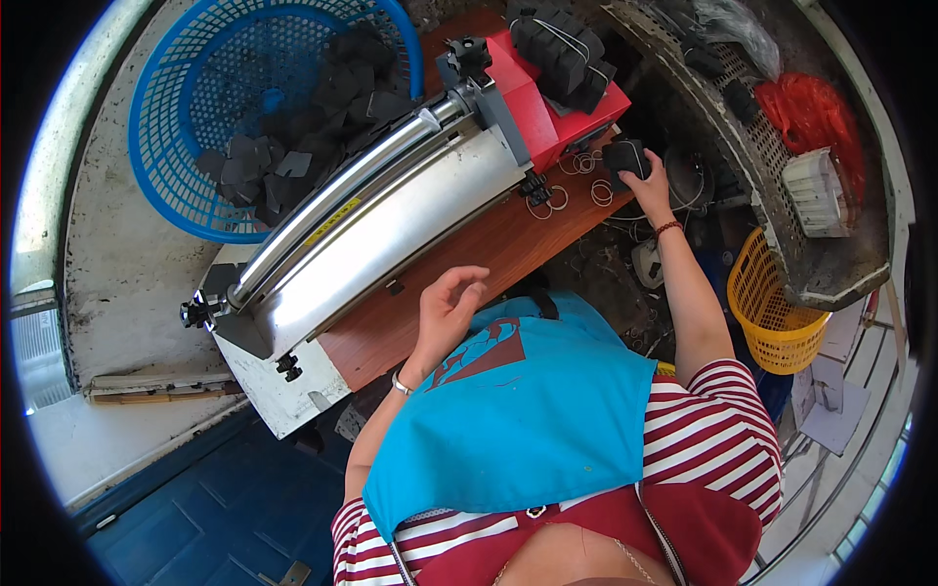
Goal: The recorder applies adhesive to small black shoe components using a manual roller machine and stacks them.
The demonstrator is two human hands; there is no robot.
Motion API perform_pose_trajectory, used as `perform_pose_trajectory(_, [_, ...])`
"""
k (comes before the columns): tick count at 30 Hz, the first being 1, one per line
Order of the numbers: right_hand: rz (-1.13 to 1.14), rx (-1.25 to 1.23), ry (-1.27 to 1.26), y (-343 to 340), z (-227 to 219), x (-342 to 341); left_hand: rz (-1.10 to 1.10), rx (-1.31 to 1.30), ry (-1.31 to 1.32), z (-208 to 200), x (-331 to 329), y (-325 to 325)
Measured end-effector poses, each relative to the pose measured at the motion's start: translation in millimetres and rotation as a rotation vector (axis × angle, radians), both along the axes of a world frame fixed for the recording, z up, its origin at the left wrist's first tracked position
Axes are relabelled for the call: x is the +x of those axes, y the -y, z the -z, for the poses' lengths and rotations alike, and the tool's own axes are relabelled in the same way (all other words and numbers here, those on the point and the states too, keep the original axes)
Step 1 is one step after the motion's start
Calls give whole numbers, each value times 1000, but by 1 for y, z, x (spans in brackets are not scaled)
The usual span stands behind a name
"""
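Observation:
At the right end of the wooden bench, my right hand (649,186) grips a small bundle of dark grey pieces (623,156) with a pale band around it. My left hand (449,308) hovers in front of the bench's near edge, empty, its fingers loosely bent and apart. Pale rubber bands (602,192) lie on the wood beside the bundle. Further back, more banded dark bundles (562,54) are piled on the red end housing (586,122) of a long machine with metal rollers (342,210).
A blue basket (156,146) of loose dark pieces (283,166) stands beyond the machine. To the right are a yellow basket (782,342), a red plastic bag (811,112), a white ribbed container (817,193) and a worn ledge (782,230). Black knobs (533,188) stick out from the machine.

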State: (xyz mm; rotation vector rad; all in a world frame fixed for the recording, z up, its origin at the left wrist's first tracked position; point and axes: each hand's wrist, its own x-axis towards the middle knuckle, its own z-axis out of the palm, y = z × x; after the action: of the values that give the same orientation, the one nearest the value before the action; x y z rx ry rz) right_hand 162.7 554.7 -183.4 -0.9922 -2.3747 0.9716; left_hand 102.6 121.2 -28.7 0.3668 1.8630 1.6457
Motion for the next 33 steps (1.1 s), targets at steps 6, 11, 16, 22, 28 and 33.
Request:
perform_pose_trajectory(6, [-174, -890, -234, 102, -108, 35, 414, -140, -439, -29, -16, -59])
perform_pose_trajectory(11, [-382, -891, -249, 175, -164, 46, 467, -32, -758, -24, -19, -96])
perform_pose_trajectory(16, [-441, -786, -296, 192, -180, 56, 426, 268, -315, -25, -24, -88])
perform_pose_trajectory(22, [-485, -214, -333, 204, -208, 49, 406, 433, 265, -28, -27, -69])
perform_pose_trajectory(28, [-580, 177, -408, 217, -200, 39, 350, 444, 590, -35, -25, -59])
perform_pose_trajectory(33, [-526, 461, -392, 221, -191, 37, 351, 457, 775, -34, -25, -53])
